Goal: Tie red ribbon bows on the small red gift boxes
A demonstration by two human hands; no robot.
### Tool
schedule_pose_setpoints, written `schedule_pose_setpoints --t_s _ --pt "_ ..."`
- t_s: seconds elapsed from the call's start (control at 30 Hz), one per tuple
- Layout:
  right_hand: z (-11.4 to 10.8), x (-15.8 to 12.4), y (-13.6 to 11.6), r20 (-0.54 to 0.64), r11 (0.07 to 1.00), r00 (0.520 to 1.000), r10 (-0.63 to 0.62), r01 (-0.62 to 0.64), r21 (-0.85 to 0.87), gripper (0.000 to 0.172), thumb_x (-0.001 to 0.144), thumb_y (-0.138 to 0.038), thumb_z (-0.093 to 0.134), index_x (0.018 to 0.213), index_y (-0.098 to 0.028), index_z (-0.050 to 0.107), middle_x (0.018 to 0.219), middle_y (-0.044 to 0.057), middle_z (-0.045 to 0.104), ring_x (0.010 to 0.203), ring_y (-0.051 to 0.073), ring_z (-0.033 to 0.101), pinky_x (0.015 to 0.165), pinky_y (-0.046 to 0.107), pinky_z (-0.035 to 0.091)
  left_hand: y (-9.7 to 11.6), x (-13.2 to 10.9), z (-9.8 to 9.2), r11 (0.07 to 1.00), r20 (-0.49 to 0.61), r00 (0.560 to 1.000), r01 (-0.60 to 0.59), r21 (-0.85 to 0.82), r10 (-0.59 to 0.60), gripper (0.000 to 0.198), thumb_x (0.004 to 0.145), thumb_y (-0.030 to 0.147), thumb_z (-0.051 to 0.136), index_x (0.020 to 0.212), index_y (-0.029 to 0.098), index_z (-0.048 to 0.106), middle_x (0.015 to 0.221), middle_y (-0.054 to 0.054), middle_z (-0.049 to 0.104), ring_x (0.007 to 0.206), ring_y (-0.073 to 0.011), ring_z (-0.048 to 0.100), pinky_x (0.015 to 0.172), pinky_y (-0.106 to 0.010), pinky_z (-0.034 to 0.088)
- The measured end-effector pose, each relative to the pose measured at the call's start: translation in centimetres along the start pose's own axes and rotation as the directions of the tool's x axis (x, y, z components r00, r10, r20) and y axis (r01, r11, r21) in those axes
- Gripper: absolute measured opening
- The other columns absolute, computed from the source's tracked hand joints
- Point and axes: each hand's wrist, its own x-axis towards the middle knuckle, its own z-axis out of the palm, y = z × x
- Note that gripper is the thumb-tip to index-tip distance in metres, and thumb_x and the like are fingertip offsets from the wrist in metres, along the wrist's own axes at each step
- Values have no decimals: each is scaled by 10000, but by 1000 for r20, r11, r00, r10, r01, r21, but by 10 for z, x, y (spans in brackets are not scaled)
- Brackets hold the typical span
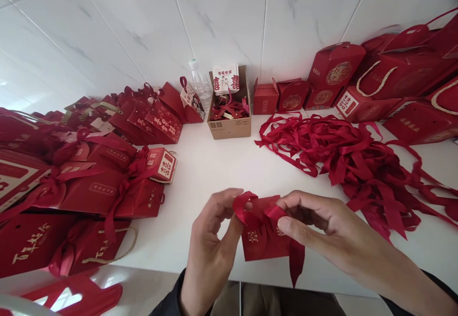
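A small red gift box [263,242] with gold characters stands near the front edge of the white table [214,173]. A red ribbon [250,208] loops over its top, and one tail hangs down past the table edge. My left hand [211,244] pinches the left loop of the ribbon between thumb and fingers. The right loop is pinched by my right hand [318,223], just above the box. Both hands are closed on the ribbon.
A heap of loose red ribbons [354,163] lies at the right. Finished ribboned red boxes [93,182] crowd the left side. At the back stand a cardboard box [231,111], a plastic bottle [200,85] and larger red gift bags [393,77].
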Motion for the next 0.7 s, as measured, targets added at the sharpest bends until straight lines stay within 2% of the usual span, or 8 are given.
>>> schedule_pose_setpoints --t_s 0.07,0.17,0.27,0.37,0.43,0.57,0.63,0.7 --pt "0 -1 0 -1 1000 1000 9 -9 -14 343 974 -614 627 1043 -296 734 888 -8 695 708 160 541 529 258 370 -2 -1 1 978 6 993 -118 174 119 287 960 98 625 1112 328 707 1083 38 790 986 -124 723 870 -232 551" --pt "1 0 1 4 999 1000 26 -26 -33 371 965 -642 620 1009 -292 734 834 -15 647 638 140 462 494 260 308 -4 0 3 901 -41 967 -217 376 250 278 891 35 643 993 286 706 901 51 738 825 -104 659 748 -198 521" --pt "1 2 3 8 999 1000 25 -25 -22 338 957 -619 649 978 -295 743 891 -9 659 720 158 532 548 264 368 -5 1 4 781 -174 901 -234 579 398 255 861 18 653 956 248 707 906 9 634 849 -127 610 755 -223 504" --pt "0 4 5 8 1000 1000 13 -13 8 303 951 -582 680 988 -289 750 896 -5 672 785 176 582 633 273 442 -5 1 2 682 -230 837 -211 701 496 212 866 37 675 964 223 690 916 -6 582 846 -137 581 760 -244 486" --pt "-2 3 6 4 999 1000 25 -25 22 312 951 -581 683 996 -278 743 883 -3 670 792 177 582 672 279 463 -6 -2 0 671 -227 841 -200 714 492 188 877 47 677 899 228 631 798 32 561 727 -118 545 696 -231 460" --pt "-4 2 5 11 998 999 46 -46 34 352 964 -613 653 1028 -274 723 876 -4 679 764 166 560 656 271 457 -8 -9 -1 757 -223 909 -137 639 353 214 891 58 661 908 263 601 565 120 398 472 -77 413 515 -189 386" --pt "-3 3 3 8 1000 1000 21 -21 4 349 969 -614 645 1002 -277 728 860 -11 677 739 157 550 632 262 448 -8 -9 -1 802 -217 932 -113 587 290 205 906 83 652 972 276 632 559 127 416 459 -73 420 502 -172 399" --pt "-2 4 1 -3 999 1000 0 0 -41 345 971 -608 642 966 -276 735 859 -12 675 724 154 549 602 257 437 -5 -7 0 833 -180 952 -112 541 246 180 928 121 644 1014 280 651 605 114 516 521 -79 490 551 -167 448"
